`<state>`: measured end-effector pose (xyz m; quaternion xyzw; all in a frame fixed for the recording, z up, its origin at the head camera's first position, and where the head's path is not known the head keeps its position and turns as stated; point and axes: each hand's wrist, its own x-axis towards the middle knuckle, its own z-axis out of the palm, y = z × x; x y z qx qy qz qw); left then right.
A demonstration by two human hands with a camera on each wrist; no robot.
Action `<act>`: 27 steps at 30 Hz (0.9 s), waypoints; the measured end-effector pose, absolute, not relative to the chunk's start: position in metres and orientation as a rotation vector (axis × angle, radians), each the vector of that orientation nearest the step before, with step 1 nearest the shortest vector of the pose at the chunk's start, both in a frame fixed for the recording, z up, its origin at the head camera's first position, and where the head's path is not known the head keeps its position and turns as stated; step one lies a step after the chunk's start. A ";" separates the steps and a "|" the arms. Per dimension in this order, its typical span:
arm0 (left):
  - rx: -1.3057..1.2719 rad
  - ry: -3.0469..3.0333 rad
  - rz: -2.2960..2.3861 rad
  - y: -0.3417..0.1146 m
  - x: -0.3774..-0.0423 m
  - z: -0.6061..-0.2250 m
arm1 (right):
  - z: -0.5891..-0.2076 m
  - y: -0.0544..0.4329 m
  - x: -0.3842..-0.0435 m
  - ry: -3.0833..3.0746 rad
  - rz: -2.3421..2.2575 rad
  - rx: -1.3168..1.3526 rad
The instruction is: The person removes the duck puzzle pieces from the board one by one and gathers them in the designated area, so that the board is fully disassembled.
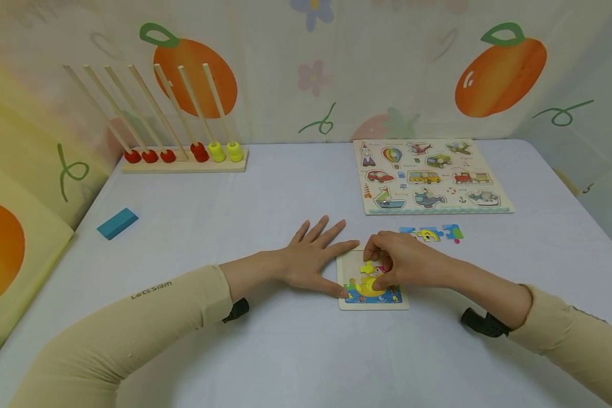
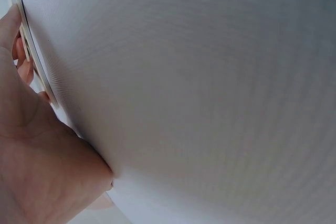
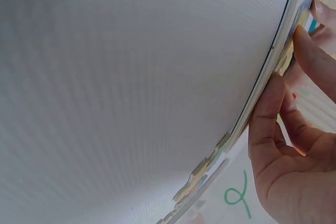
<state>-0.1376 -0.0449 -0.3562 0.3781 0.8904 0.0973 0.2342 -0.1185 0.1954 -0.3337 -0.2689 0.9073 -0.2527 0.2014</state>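
Observation:
A small square jigsaw board [image 1: 351, 258] with a picture of a yellow duck on blue water lies on the table. Yellow puzzle pieces [image 1: 367, 268] sit in its middle, partly covered by my right hand [image 1: 410, 260]. That hand bends over the board's right side, its thumb and fingertips down at a puzzle piece [image 3: 286, 62], which shows between them in the right wrist view. My left hand [image 1: 311, 260] is spread flat on the table, thumb and index fingertip at the board's left edge. In the left wrist view, the board [image 2: 37, 61] is edge-on beyond the left hand.
Several loose jigsaw pieces [image 1: 430, 234] lie behind my right hand. Farther back is a vehicle puzzle board [image 1: 405, 192]. A bead rack [image 1: 183, 166] with upright rods stands at the back left, and a blue block [image 1: 118, 224] lies at far left.

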 end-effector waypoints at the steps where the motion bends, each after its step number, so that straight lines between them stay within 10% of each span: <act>1: 1.036 2.444 0.269 -0.045 -0.138 -0.357 | -0.334 0.195 -0.119 2.533 -0.708 -0.750; 27: 1.033 2.446 0.291 -0.045 -0.137 -0.356 | -0.334 0.195 -0.116 2.510 -0.750 -0.807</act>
